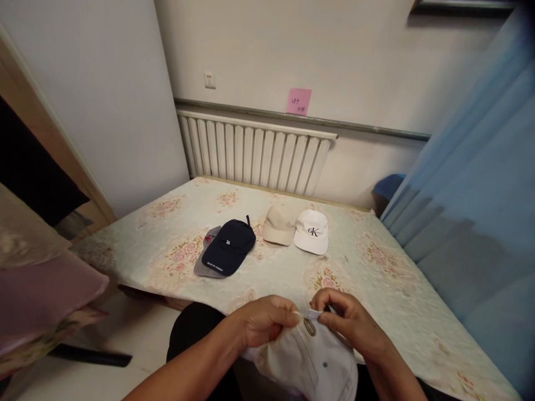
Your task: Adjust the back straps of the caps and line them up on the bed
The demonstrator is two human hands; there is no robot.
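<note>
A pale grey-white cap (309, 359) is held between my two hands, low in the view, with a small oval buckle near its edge. My left hand (267, 320) pinches the edge on one side of that buckle. On the other side, my right hand (345, 317) grips a short strap end between thumb and fingers. Beyond them on the bed lie a navy cap (229, 245) overlapping a grey cap (201, 267), then a beige cap (279, 224) beside a white cap (312, 236) with black letters. The held cap's brim is out of sight.
The caps lie on a bed with a floral cover (159, 245). Behind it stands a white radiator (259, 150) under a pipe, with a pink note (299, 101) above. A blue curtain (472, 184) hangs at right, and clothes (37, 289) hang at left.
</note>
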